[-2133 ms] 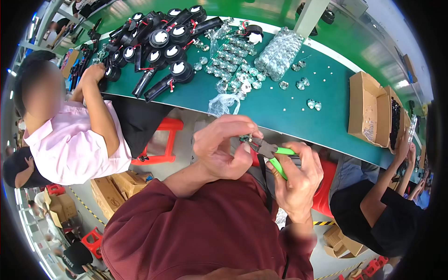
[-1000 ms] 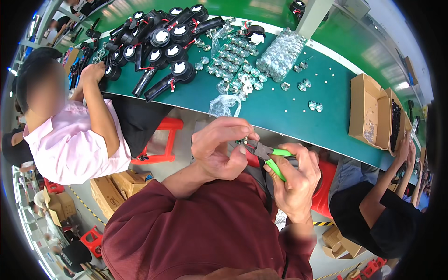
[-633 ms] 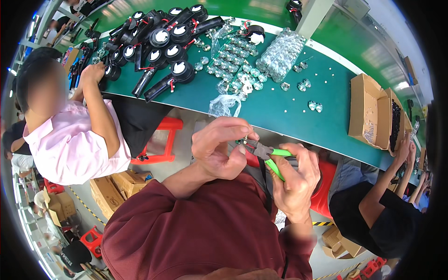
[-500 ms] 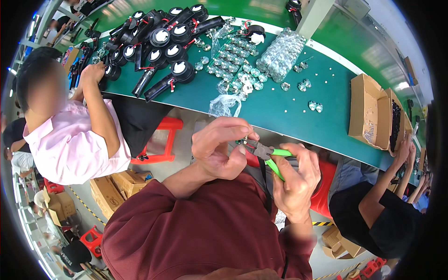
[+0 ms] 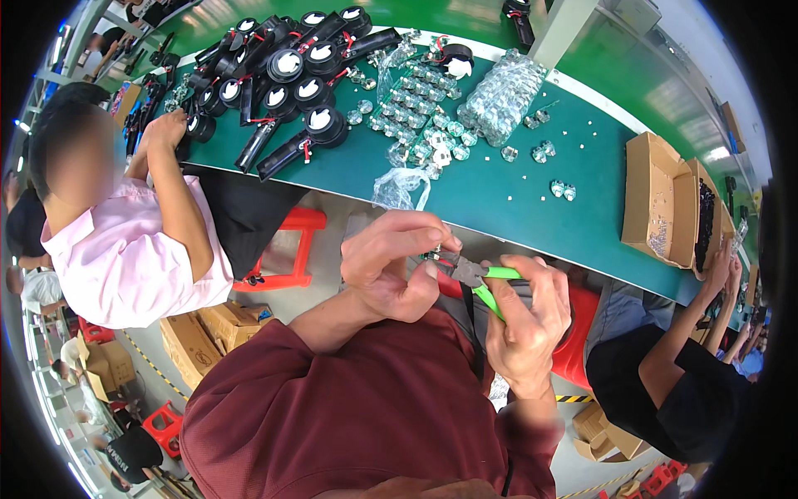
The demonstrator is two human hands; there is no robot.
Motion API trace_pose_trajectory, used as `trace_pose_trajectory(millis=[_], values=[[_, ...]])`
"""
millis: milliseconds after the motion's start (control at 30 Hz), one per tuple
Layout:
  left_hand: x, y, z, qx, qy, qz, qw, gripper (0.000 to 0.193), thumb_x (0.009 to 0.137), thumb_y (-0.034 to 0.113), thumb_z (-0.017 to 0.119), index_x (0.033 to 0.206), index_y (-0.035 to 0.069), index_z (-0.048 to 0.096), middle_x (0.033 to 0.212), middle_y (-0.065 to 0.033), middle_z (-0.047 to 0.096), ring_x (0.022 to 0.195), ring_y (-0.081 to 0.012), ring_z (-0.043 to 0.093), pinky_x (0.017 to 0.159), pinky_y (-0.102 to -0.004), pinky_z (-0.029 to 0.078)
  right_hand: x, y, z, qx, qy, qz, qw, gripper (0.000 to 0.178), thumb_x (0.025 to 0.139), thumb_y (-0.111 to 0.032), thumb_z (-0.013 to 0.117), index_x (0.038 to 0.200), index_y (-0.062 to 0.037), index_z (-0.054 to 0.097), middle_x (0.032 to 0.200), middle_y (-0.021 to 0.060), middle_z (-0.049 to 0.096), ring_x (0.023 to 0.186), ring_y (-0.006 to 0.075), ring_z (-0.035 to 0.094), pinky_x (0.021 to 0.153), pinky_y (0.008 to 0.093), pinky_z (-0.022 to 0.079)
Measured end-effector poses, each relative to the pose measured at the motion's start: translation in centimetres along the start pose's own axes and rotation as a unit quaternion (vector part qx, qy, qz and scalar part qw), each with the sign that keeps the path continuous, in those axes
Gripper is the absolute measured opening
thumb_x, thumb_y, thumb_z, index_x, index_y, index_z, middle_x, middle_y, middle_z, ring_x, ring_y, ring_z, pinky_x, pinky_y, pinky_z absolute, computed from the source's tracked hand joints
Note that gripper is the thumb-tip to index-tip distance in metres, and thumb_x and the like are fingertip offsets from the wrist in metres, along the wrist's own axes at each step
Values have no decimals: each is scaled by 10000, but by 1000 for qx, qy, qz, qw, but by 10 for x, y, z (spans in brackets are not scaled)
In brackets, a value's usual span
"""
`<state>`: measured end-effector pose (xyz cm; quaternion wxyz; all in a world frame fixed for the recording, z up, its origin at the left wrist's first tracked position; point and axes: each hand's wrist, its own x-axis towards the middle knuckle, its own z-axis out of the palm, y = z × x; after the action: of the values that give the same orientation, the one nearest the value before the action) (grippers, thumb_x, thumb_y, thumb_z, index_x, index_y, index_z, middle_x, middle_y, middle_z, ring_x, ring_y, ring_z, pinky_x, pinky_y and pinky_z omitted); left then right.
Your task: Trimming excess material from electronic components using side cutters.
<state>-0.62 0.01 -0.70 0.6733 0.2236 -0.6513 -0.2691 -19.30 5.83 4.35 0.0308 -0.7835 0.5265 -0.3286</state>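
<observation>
Between the thumb and fingertips of the person's left hand (image 5: 391, 266), just in front of the table (image 5: 478, 187), sits a small green circuit board (image 5: 432, 254); the curled fingers are nearly closed upon it. The right hand (image 5: 529, 320) is wrapped around cutting pliers (image 5: 471, 273) with smooth bright-green handles, somewhat spread, and dull grey metal jaws reaching to the board; whether they bite it is too small to tell. The tabletop is matte green with a pale strip along its far edge. On it lie rows of boards (image 5: 407, 104), a crinkled clear bag (image 5: 401, 187), a bulging, bubbly-textured clear package (image 5: 501, 98) and a heap of black round-headed devices (image 5: 287, 83) with white patches and red leads. Open cardboard boxes (image 5: 638, 183) stand at right. Co-workers flank the table, one in a pink shirt (image 5: 141, 258), one in black (image 5: 665, 382). Near a red plastic stool (image 5: 304, 219), a carton (image 5: 189, 349) bears a printed mark; a distant dark shirt (image 5: 131, 456) carries pale lettering.
</observation>
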Motion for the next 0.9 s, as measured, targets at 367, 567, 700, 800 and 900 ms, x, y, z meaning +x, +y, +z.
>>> trace_pose_trajectory(millis=[367,567,700,800,900], values=[[0,0,-1,7,-1,8,1000,378,711,-91,560,1080,-56,631,928,-225,680,750,-259,730,672,-351,630,0,0,0,34,-9,11,999,224,697,-2,722,916,-29,758,1052,100,660,875,282,660,851,430,483],[1,0,-1,14,-5,13,1000,377,707,-91,562,1075,-52,636,926,-222,681,757,-264,738,669,-346,631,1,-2,-2,31,-11,28,999,328,598,37,742,919,-26,773,1031,132,678,872,341,642,878,493,556],[1,1,-2,26,-5,17,999,374,702,-88,568,1068,-52,640,928,-221,685,760,-264,740,667,-341,632,0,-2,-2,32,-10,24,999,329,599,40,743,921,-25,773,1034,131,678,869,336,641,876,488,554],[1,1,-1,33,-2,18,999,362,702,-86,570,1055,-54,644,927,-219,687,758,-263,741,665,-338,632,0,-1,-3,34,-10,23,999,329,599,39,746,921,-22,773,1037,132,678,867,336,640,875,483,552],[1,0,0,34,1,20,999,350,700,-84,571,1041,-55,648,925,-218,688,755,-261,741,663,-334,633,1,-1,-4,32,-10,19,999,325,601,40,749,920,-20,773,1042,133,678,865,337,639,875,476,549]])
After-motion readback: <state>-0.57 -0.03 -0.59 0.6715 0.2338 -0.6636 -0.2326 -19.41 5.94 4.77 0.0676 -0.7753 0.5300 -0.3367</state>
